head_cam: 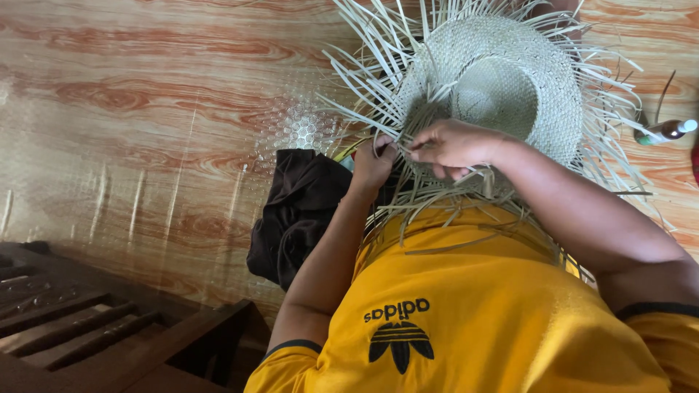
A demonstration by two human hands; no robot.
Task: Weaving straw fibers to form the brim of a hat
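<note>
A half-woven straw hat [502,80] rests against my lap, crown up, with many loose pale strips fanning out from its brim. My left hand [373,161] pinches strips at the near left of the brim. My right hand [455,145] grips strips just beside it, fingers curled over the brim's edge. The two hands almost touch. My yellow shirt [466,320] fills the lower frame and hides my legs.
A dark brown cloth [298,215] lies bunched on the wood-patterned floor covering [145,116] left of my left arm. A small bottle with a white cap [666,132] lies at the right edge. Dark wooden furniture with slats [95,327] occupies the lower left.
</note>
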